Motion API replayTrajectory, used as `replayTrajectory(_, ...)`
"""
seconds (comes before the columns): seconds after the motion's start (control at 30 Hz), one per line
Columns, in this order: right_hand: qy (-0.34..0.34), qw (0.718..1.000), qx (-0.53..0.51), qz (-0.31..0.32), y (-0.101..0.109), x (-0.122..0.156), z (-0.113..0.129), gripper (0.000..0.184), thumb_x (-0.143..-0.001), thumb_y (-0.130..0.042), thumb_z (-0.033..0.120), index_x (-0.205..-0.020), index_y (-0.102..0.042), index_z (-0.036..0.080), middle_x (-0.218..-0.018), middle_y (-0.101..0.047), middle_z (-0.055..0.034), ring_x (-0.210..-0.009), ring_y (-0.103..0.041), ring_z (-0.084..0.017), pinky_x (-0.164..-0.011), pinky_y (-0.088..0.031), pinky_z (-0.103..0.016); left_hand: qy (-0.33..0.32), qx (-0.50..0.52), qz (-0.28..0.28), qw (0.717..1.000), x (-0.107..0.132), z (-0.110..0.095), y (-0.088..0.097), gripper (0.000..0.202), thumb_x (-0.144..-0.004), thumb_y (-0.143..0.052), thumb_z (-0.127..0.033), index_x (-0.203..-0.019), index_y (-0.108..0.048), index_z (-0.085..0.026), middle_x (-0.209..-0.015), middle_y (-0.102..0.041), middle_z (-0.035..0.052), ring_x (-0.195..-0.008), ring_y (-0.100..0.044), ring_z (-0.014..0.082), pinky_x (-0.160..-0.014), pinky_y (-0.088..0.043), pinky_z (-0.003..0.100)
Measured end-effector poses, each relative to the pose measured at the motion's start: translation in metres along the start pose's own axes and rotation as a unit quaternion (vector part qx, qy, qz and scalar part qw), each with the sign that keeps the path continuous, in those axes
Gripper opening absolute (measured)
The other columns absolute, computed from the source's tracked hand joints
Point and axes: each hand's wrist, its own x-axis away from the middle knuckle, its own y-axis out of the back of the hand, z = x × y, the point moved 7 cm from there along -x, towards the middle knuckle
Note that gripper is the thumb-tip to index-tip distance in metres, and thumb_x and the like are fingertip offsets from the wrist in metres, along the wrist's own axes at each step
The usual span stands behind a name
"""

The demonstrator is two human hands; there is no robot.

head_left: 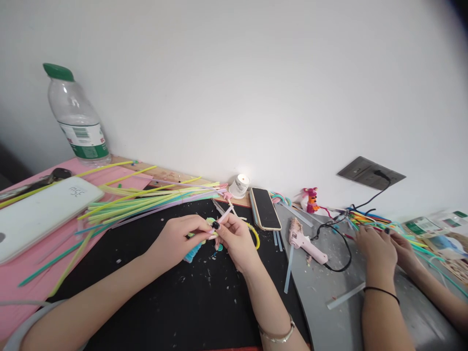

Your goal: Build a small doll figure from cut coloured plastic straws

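Observation:
My left hand (185,236) and my right hand (236,239) meet over the black mat (153,302). Between their fingertips they pinch a pale pink pipe cleaner (224,213), whose end sticks up past my right fingers. Under the left fingers shows a fuzzy blue piece (193,252) with some yellow-green, partly hidden by the hand; whether it is joined to the pink strip I cannot tell. A yellow pipe cleaner (256,237) curves out behind my right hand.
A pile of pastel pipe cleaners (146,202) lies left, near a white power bank (47,214) and plastic bottle (78,122). Behind stand a paper cup (240,186) and phone (265,208). Rightward are a pink glue gun (305,241) and a co-worker's hands (378,248).

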Motion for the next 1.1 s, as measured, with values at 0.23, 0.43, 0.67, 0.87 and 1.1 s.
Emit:
replayTrajectory(0.23, 0.073, 0.995, 0.062, -0.035, 0.003, 0.001, 0.014, 0.016, -0.076, -0.073, 0.030, -0.072, -0.065, 0.017, -0.061, -0.058, 0.0023, -0.049, -0.049, -0.008, -0.047, -0.044, -0.020, 0.164, 0.171, 0.016, 0.971, 0.003, 0.019, -0.010, 0.013, -0.076, -0.068, -0.029, -0.078, -0.060, -0.019, -0.077, -0.071, 0.0003, -0.073, -0.067, 0.0165, -0.069, -0.053, 0.027)
replayTrajectory(0.43, 0.085, 0.990, 0.108, -0.028, 0.001, 0.003, 0.019, 0.014, -0.075, -0.071, 0.028, -0.070, -0.064, 0.017, -0.064, -0.061, 0.0007, -0.050, -0.050, -0.008, -0.047, -0.044, -0.021, 0.174, 0.179, 0.054, 0.967, 0.003, 0.023, -0.015, 0.013, -0.079, -0.065, -0.031, -0.079, -0.060, -0.019, -0.068, -0.068, -0.0011, -0.065, -0.064, 0.0148, -0.065, -0.052, 0.027)
replayTrajectory(0.67, 0.038, 0.997, 0.067, -0.007, -0.002, 0.001, 0.010, 0.016, -0.074, -0.071, 0.025, -0.075, -0.057, 0.018, -0.064, -0.057, 0.0038, -0.051, -0.051, -0.008, -0.049, -0.045, -0.020, 0.114, 0.066, 0.046, 0.990, 0.001, 0.015, -0.006, 0.011, -0.081, -0.060, -0.025, -0.073, -0.064, -0.019, -0.065, -0.066, -0.0025, -0.062, -0.063, 0.0131, -0.063, -0.050, 0.024)
replayTrajectory(0.87, -0.048, 0.998, 0.032, 0.021, -0.002, 0.001, -0.005, 0.016, -0.077, -0.065, 0.030, -0.078, -0.054, 0.018, -0.059, -0.054, 0.0055, -0.046, -0.050, -0.007, -0.046, -0.044, -0.020, 0.002, -0.050, 0.023, 0.998, 0.001, 0.003, -0.001, 0.014, -0.085, -0.057, -0.024, -0.075, -0.066, -0.020, -0.072, -0.069, -0.0021, -0.066, -0.061, 0.0127, -0.063, -0.046, 0.021)
replayTrajectory(1.1, -0.160, 0.983, -0.023, 0.084, -0.008, 0.009, -0.013, 0.018, -0.074, -0.067, 0.032, -0.074, -0.057, 0.017, -0.061, -0.056, 0.0022, -0.046, -0.047, -0.007, -0.041, -0.039, -0.018, -0.124, -0.087, 0.020, 0.988, 0.008, -0.010, -0.003, 0.018, -0.092, -0.051, -0.021, -0.079, -0.064, -0.020, -0.075, -0.068, -0.0035, -0.069, -0.063, 0.0099, -0.067, -0.046, 0.019)
